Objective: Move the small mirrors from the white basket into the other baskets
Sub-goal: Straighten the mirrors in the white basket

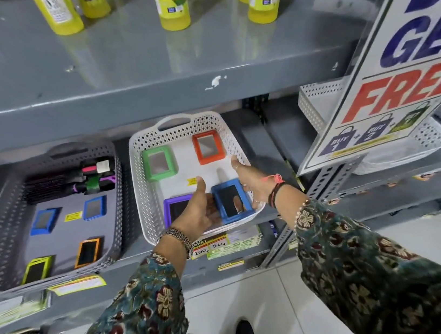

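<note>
The white basket (139, 161) stands in the middle of the lower shelf. In it lie a green mirror (159, 162), an orange mirror (209, 147) and a purple mirror (174, 208). A blue mirror (229, 201) is tilted up at the basket's front right. My right hand (247, 181) grips its right edge, with the index finger pointing forward. My left hand (197, 211) is open with the thumb up, and its fingers rest beside the blue mirror's left edge, partly covering the purple mirror. The grey basket (119, 181) to the left holds several small mirrors.
Hairbrushes (73, 179) lie at the back of the grey basket. Another white basket (434, 142) sits to the right, partly behind a large slanted sale sign (385, 58). The upper shelf (146, 92) overhangs the baskets and carries yellow glue bottles (172, 3).
</note>
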{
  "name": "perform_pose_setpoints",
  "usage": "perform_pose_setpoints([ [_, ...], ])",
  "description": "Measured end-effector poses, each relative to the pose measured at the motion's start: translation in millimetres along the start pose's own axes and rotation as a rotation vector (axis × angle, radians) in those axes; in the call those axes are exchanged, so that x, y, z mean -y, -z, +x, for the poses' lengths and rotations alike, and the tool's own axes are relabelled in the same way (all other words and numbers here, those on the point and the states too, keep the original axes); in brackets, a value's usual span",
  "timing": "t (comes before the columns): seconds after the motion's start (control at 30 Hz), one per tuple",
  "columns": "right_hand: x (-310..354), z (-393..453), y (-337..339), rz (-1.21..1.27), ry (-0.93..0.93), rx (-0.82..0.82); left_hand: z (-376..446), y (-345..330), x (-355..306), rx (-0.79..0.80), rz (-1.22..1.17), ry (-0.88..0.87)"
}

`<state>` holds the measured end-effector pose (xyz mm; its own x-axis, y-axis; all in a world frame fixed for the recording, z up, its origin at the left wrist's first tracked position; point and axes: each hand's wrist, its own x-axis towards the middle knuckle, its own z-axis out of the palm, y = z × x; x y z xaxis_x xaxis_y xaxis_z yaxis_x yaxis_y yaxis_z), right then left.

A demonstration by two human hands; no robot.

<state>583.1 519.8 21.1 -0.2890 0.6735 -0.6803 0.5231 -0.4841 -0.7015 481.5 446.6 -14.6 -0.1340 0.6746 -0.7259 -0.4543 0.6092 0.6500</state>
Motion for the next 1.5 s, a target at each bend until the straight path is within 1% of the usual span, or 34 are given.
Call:
perform_pose_setpoints([
  [0.07,0,0,0,-0.006,0.026,-0.018,3,2,0,-0.019,0.01,-0.017],
  [0.13,0,0,-2,-0.086,0.068,-0.075,4,9,-2,-0.078,0.026,-0.071],
  [0.2,0,1,-6,-0.155,0.135,-0.14,4,23,-6,-0.161,0.132,-0.192],
  [0.27,1,2,-14,-0.114,0.198,-0.171,-3,40,-7,-0.274,0.201,-0.33],
  [0.3,3,2,-21,-0.071,0.2,-0.153,-8,48,-8,-0.334,0.214,-0.376],
  [0.37,5,5,-36,0.058,0.135,-0.025,-16,62,-10,-0.381,0.233,-0.426],
  [0.43,6,7,-52,0.189,0.041,0.104,-19,72,-8,-0.342,0.253,-0.363],
  [0.47,6,9,-60,0.207,0.01,0.134,-17,75,-8,-0.31,0.233,-0.304],
  [0.53,5,11,-72,0.162,-0.016,0.147,-20,73,-11,-0.297,0.168,-0.195],
  [0.63,7,11,-88,0.085,-0.041,0.152,-15,68,-11,-0.308,0.071,-0.115],
  [0.8,2,29,-101,-0.038,0.01,0.09,-18,70,-12,-0.243,0.072,-0.083],
  [1.0,5,25,-98,-0.023,0.016,0.067,-22,70,-14,-0.275,0.06,-0.084],
  [1.17,3,17,-95,0.17,-0.119,0.168,-20,78,-13,-0.29,0.057,-0.045],
  [1.27,3,17,-94,0.198,-0.135,0.181,-5,89,-8,-0.228,0.032,-0.033],
  [1.37,3,15,-94,0.223,-0.14,0.179,-3,92,-9,-0.219,0.0,-0.027],
  [1.43,2,11,-92,0.243,-0.131,0.185,-10,89,-10,-0.192,-0.03,-0.022],
  [1.5,4,6,-87,0.251,-0.112,0.195,-34,80,-17,-0.171,-0.024,-0.038],
])
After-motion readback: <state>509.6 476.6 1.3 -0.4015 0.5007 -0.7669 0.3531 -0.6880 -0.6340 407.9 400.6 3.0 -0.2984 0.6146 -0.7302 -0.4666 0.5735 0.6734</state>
